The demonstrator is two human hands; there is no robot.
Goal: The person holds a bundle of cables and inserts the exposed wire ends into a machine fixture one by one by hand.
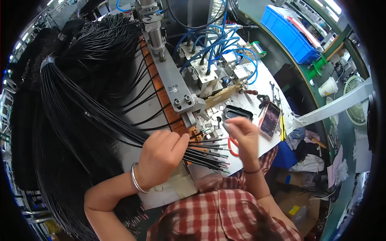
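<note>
A bundle of thin black cables [108, 116] runs from the left across the bench, and my left hand [163, 154] is closed around it near its stripped ends. Past my fist the cable ends [213, 160] fan out to the right, with small pinkish and pale wire tips. My right hand [244, 138] is raised just right of these ends, thumb and fingers pinched together. Whatever lies in that pinch is too small and blurred to name. A red loop, like a tool handle [233, 147], shows between the tips and my right hand.
A metal press fixture [173, 80] with blue air hoses [219, 40] stands ahead, single cables lying along its orange strip [155, 76]. Right of it are a black case [238, 113], a phone [270, 119] and wrenches [274, 93]. A blue crate [287, 36] sits far right.
</note>
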